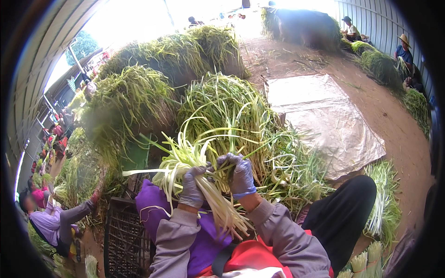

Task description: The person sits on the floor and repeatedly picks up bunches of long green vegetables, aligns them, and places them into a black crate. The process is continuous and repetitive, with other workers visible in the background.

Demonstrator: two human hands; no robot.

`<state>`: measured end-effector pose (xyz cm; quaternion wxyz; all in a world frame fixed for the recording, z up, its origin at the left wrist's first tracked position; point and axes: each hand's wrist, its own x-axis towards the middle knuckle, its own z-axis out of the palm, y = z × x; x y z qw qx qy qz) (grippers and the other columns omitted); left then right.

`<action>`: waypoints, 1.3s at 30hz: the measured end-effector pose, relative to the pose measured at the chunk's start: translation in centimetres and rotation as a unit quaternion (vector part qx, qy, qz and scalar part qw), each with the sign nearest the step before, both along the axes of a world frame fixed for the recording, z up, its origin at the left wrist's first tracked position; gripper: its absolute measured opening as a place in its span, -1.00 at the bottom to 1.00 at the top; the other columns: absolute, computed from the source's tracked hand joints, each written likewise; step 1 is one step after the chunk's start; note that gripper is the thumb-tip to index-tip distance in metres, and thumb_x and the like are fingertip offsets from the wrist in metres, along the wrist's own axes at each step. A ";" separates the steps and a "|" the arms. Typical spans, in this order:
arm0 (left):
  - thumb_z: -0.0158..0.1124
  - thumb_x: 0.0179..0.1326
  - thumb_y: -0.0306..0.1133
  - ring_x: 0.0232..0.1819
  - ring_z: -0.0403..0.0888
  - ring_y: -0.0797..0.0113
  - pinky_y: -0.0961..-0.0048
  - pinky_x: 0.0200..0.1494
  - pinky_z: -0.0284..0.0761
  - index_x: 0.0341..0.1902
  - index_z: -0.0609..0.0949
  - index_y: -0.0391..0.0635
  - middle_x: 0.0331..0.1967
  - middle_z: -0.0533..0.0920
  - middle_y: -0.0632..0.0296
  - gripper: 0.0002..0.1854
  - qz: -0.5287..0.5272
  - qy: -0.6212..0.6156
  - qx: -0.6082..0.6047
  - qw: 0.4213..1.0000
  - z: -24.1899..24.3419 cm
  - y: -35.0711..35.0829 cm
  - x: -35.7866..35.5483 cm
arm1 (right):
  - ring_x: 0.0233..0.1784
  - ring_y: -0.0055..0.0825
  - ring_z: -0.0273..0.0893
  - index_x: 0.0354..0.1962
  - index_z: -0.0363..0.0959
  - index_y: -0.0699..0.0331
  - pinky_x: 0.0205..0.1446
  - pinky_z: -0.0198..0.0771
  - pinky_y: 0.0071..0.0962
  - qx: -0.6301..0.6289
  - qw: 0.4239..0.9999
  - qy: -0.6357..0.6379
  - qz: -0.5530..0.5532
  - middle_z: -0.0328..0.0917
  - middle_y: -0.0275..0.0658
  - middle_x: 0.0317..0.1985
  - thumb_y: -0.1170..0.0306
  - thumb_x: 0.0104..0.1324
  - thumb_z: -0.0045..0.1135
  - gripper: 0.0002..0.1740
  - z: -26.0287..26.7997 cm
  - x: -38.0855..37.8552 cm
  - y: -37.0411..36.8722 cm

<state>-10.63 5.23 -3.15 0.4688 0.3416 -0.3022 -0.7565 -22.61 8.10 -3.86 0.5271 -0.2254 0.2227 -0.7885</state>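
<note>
In a thin glove, my left hand is closed around a loose bunch of long pale stalks with flat green-yellow leaves. The bunch hangs over my lap, its pale stalk ends pointing down to the right. My right hand, gloved too, is close beside the left and pinches some thin green leaves; which stalks these belong to cannot be told. A tall heap of the same leafy plants stands just beyond both hands. Cut or loose leaves lie to the right of it.
A black plastic crate stands left of my lap. A pale woven sheet lies on the earth floor at right. Sorted stalks and tied bundles are beyond my right knee. Several people sit along both sides, one at lower left.
</note>
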 end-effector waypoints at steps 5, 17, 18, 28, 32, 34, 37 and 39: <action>0.08 -0.12 -0.32 -0.47 0.42 0.40 0.52 -0.41 0.39 -0.28 0.41 -0.30 -0.48 0.47 0.16 -0.67 0.024 0.051 -0.048 0.997 0.6 -0.3 1.3 | -0.75 -0.58 0.07 -0.71 0.18 0.17 -0.59 0.18 -0.53 -0.027 0.982 -0.122 0.143 0.15 -0.40 -0.76 0.26 0.16 -0.22 -0.70 1.3 -1.0 0.8; 0.18 -0.12 -0.30 -0.55 0.44 0.43 0.46 -0.48 0.45 -0.26 0.40 -0.21 -0.43 0.50 0.13 -0.66 0.212 0.102 -0.142 0.961 2.8 -2.8 10.2 | -0.47 -0.43 0.47 -0.41 0.45 0.30 -0.47 0.39 -0.46 0.568 0.353 0.734 -0.116 0.47 -0.11 -0.43 0.14 0.14 -0.13 -0.62 -6.0 -22.3 4.0; 0.20 -0.14 -0.31 -0.54 0.44 0.42 0.45 -0.45 0.47 -0.26 0.40 -0.20 -0.41 0.50 0.13 -0.65 0.179 0.095 -0.153 0.967 2.7 -2.7 10.1 | -0.42 -0.37 0.47 -0.38 0.45 0.33 -0.42 0.39 -0.42 0.542 0.376 0.743 -0.114 0.47 -0.08 -0.38 0.09 0.12 -0.11 -0.57 -6.2 -22.0 3.8; 0.15 -0.22 -0.31 -0.34 0.44 0.29 0.46 -0.26 0.47 -0.15 0.30 -0.34 -0.38 0.45 0.09 -0.48 -0.063 0.005 -0.074 0.995 1.1 -0.7 2.7 | -0.36 -0.42 0.47 -0.36 0.40 0.36 -0.33 0.37 -0.46 -0.006 0.754 0.657 -0.010 0.49 -0.14 -0.33 0.39 0.09 0.03 -0.80 0.0 -1.4 1.2; -0.01 -0.11 -0.34 -0.34 0.47 0.22 0.43 -0.21 0.43 -0.23 0.37 -0.37 -0.37 0.49 -0.02 -0.63 -0.023 -0.050 -0.045 0.997 0.3 -0.7 1.8 | -0.63 -0.07 0.33 -0.67 0.33 0.30 -0.58 0.25 -0.32 -0.061 0.876 0.469 -0.100 0.30 0.04 -0.70 0.42 0.03 -0.02 -0.83 -1.6 2.2 0.9; -0.02 -0.10 -0.37 -0.53 0.48 0.30 0.47 -0.43 0.46 -0.33 0.41 -0.29 -0.54 0.49 0.11 -0.74 0.018 -0.162 -0.026 0.986 0.1 -1.0 1.7 | -0.74 -0.26 0.29 -0.66 0.33 0.33 -0.65 0.20 -0.40 -0.013 0.887 0.455 -0.073 0.28 -0.03 -0.76 0.45 0.05 -0.05 -0.83 -2.1 2.4 0.9; 0.02 -0.18 -0.49 -0.70 0.39 0.39 0.55 -0.63 0.40 -0.46 0.45 -0.27 -0.66 0.46 0.21 -0.85 0.061 -0.164 -0.070 0.982 -0.3 -0.9 1.3 | -0.80 -0.66 0.18 -0.68 0.34 0.35 -0.75 0.09 -0.57 0.054 0.935 0.350 0.018 0.27 -0.29 -0.82 0.44 0.11 -0.09 -0.78 -2.3 1.7 1.1; 0.04 -0.21 -0.50 -0.71 0.39 0.40 0.55 -0.65 0.39 -0.42 0.46 -0.28 -0.64 0.47 0.20 -0.81 0.047 -0.148 -0.019 0.988 -0.3 -0.9 1.1 | -0.82 -0.78 0.12 -0.58 0.40 0.31 -0.82 0.00 -0.73 0.092 0.967 0.231 0.059 0.27 -0.42 -0.80 0.40 0.14 -0.13 -0.79 -2.2 1.1 1.3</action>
